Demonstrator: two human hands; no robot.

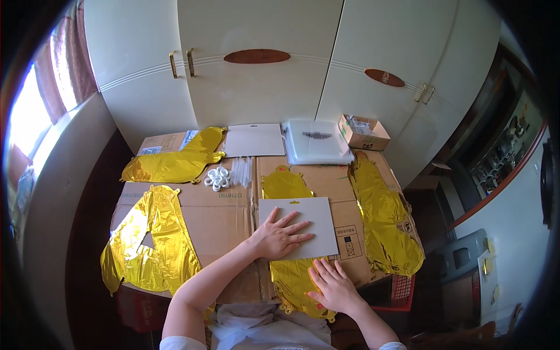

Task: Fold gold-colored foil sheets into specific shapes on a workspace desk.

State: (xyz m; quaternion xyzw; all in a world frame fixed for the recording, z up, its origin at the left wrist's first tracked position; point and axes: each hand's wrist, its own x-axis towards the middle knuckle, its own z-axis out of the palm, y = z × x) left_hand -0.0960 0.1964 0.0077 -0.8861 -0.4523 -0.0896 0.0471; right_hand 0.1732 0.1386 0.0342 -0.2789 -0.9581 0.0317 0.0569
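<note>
Now the person is leaning over a work surface made of flattened cardboard boxes [216,219]. The left hand [279,236] is lying flat with the fingers spread wide, pressing on a grey card sheet [309,224]. This sheet is covering the middle of a gold foil balloon [291,280], which is lying lengthwise under it; the top of the balloon is showing above the card and the lower part below it. The right hand [332,286] is also open, palm down, and is resting on the lower part of the same balloon, near the front edge of the cardboard. Neither hand is gripping anything.

At the far right corner a small open cardboard box [364,140] is standing, and some small pale items are lying inside; what they are, one cannot tell. Beside it a stack of clear plastic bags [318,143] is lying, and next to that another grey card sheet [254,140]. A bundle of clear straws [242,169] and a heap of small white rings [217,177] are lying just beside each other. More gold foil balloons are spreading on the left [151,245], the far left [175,163] and the right [385,219].
</note>
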